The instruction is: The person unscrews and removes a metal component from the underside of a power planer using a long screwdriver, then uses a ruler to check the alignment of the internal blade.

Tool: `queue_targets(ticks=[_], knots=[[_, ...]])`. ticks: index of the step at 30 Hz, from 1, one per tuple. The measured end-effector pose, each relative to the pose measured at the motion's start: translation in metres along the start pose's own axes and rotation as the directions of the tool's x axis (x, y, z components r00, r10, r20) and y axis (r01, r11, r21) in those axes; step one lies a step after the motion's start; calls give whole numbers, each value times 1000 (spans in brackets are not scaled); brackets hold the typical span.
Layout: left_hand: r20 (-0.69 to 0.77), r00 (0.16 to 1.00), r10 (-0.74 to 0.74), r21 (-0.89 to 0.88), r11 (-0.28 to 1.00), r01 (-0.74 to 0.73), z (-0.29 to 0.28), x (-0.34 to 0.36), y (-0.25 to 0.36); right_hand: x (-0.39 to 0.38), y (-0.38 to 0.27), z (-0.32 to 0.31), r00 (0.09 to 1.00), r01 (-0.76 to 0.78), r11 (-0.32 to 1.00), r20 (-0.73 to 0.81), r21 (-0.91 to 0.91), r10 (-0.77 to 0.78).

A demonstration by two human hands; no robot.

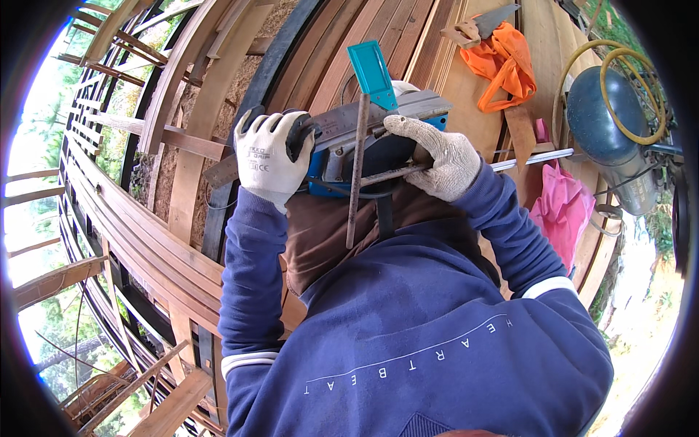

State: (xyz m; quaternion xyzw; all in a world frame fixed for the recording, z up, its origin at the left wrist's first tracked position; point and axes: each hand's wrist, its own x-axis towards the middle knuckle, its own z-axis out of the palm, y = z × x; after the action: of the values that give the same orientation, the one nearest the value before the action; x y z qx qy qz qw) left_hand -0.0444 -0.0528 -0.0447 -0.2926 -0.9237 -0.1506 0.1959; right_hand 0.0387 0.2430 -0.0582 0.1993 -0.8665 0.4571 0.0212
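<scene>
My left hand [269,149], in a white glove with dark palm, is closed on a marked steel ruler blade [338,124]. A teal square handle [371,73] joins it above, over a blue power tool [331,175] lying at my lap. My gloved right hand [437,156] has its thumb near the blade's right part and its fingers curled on a thin metal bar [382,177]. An upright-looking rusty rod [357,204] crosses in front of the tool, between my hands. Part of the tool is hidden.
Wooden planks [335,44] lie beyond my hands. An orange cloth [506,69] with a handsaw [491,20], a dark tank [604,116] with yellow hose, an aluminium length [553,154] and pink cloth [561,211] are at right. Timber framing [186,204] stretches leftward.
</scene>
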Motion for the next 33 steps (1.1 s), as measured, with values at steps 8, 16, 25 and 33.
queue_targets(ticks=[8, 16, 25, 33], knots=[[8, 1000, 1, -7, 1000, -1, 0, 0, 2, -1, 5, 3, 998, 33, 999, -43, -31, -34], [-3, 1000, 1, 5, 1000, -1, -2, 1, 5, -3, 12, 10, 989, 92, 993, -109, -75, -100], [-20, 1000, -11, -6, 1000, 11, -1, 0, 5, -16, 0, 20, 985, -157, 987, -77, -36, 154], [-7, 1000, -13, -16, 1000, 13, -2, 2, 5, -39, -4, 21, 980, 152, 971, 156, -184, -123]])
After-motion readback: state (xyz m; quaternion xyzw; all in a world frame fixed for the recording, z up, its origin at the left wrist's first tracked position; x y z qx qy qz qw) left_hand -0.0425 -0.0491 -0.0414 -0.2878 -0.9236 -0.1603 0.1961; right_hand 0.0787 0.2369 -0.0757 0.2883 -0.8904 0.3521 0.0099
